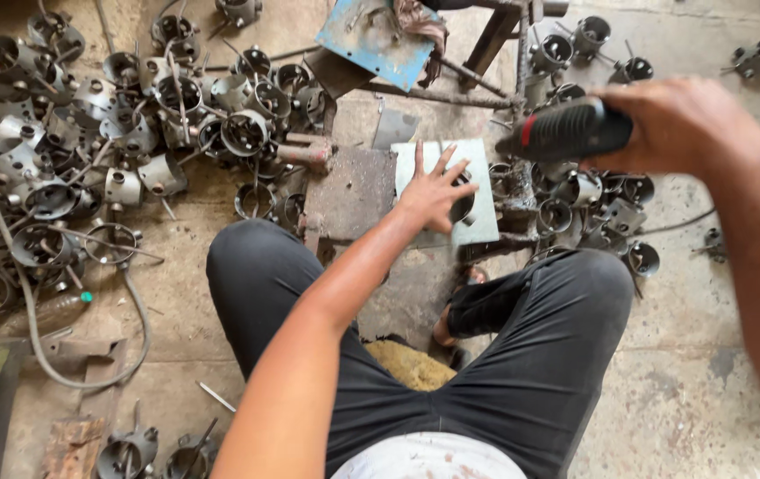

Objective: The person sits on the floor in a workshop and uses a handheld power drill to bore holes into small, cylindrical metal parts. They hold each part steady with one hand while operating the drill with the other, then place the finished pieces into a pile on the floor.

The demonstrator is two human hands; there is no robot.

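My left hand (433,189) lies with fingers spread on a small round metal part (463,206) that rests on a pale flat plate (483,222) in front of my knees. My right hand (677,124) is raised above the right side and grips a black power tool with a red band (566,131), its body pointing left toward the plate. The tool's tip is hidden from view.
A large heap of grey cylindrical metal housings (69,133) covers the floor at left. More housings (593,200) lie right of the plate. A rusty block (353,191) sits beside the plate, a blue sheet (371,40) at the top, a hose (131,310) at left.
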